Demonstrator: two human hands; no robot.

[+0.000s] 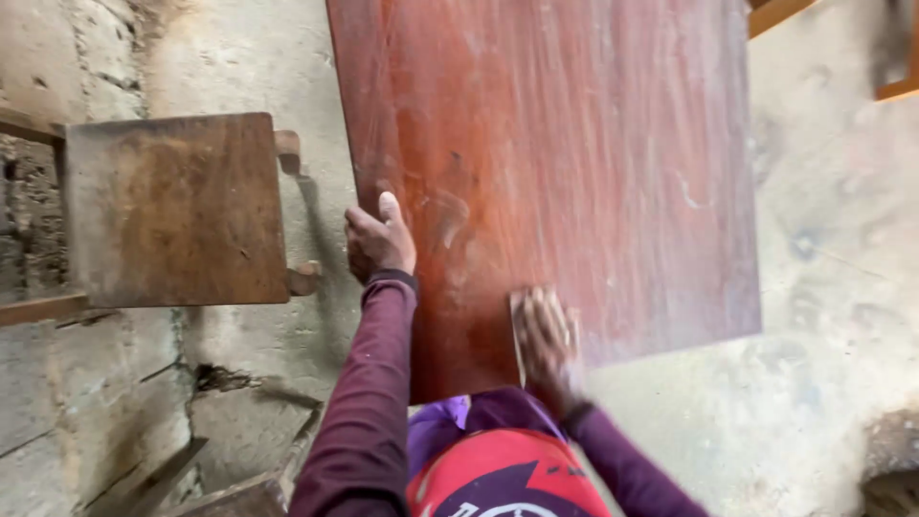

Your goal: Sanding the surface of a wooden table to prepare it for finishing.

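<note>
Closest to the camera, the person's red and purple clothing fills the bottom edge, with two dark maroon sleeves reaching forward from it. Just beyond, the right hand [548, 337] lies flat, fingers together, pressing a small sheet of sandpaper [522, 325] against the near part of a large reddish-brown wooden panel [565, 153]. That hand is blurred, so how each finger sits cannot be told exactly. A little further out, the left hand [380, 241] is curled over the panel's left edge, thumb resting on the top face and the fingers wrapped round the side, gripping it. The panel itself stretches away from the body toward the top of the view, its surface streaked with pale dusty marks along the grain, and it sits above a rough concrete floor [833, 316].

To the left, well apart from the panel, stands a small worn wooden desk [177, 206] with a scuffed brown top. At the far top right corner, bits of light-coloured wooden frame [900, 88] show against the floor. Loose timber pieces [230, 493] lie at the lower left.
</note>
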